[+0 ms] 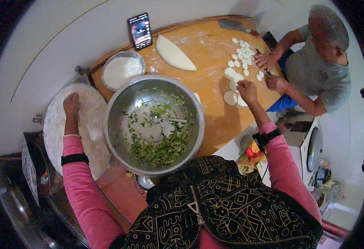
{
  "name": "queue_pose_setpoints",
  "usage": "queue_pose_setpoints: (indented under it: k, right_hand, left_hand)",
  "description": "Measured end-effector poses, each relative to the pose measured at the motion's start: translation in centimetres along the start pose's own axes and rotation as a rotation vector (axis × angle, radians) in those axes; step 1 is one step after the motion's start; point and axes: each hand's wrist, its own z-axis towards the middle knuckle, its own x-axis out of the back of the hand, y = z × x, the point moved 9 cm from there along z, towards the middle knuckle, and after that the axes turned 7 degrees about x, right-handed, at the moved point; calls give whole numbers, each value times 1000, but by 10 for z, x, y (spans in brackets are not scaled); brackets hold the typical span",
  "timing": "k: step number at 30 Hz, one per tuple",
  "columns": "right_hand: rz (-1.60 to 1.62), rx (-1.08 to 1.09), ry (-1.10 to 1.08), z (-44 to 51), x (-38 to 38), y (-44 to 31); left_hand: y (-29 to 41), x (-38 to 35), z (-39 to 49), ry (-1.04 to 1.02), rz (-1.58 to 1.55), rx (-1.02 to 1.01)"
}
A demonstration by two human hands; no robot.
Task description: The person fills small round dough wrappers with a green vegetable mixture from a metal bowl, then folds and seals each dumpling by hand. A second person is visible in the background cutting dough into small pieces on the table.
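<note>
My left hand [72,104] is curled into a fist above a round, flour-dusted board [91,124]; nothing shows in it. My right hand [247,91], fingers bent, is at the flat round dough wrappers [230,98] on the wooden table; whether it grips one is hidden. Between my hands is a large metal bowl [107,124] with chopped greens [163,152] and a spoon [177,120] inside. Small dough pieces [246,53] lie beyond my right hand. A long dough slab [175,56] rests farther back.
A bowl of flour [124,70] and an upright phone [140,31] stand at the table's back left. A co-worker [319,68] at the right has both hands on a thin rolling pin [267,71]. A broad-bladed cleaver [232,25] lies at the far edge.
</note>
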Motion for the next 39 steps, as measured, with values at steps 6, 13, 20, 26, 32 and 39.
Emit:
queue_pose_setpoints:
  k: [6,13,20,26,32,39]
  right_hand:
    - [-8,-82,-86,-45,-39,39]
    - [22,-413,-254,-41,-58,39]
    - [914,-84,-178,-38,-33,-127]
    - [905,449,-455,-103,-34,-328]
    - [241,673,-455,-84,-82,-317]
    - [-226,721,-729,-99,-150,-274]
  left_hand:
    - [0,-3,2,87,555,-67]
    - [104,34,-69,314,393,-78]
    - [201,-61,-256,-230,-690,232]
    - [210,-152,-336,-567,-1209,530]
    - [149,-102,-334,-261,-1447,650]
    - [146,-65,-352,-115,-1257,616]
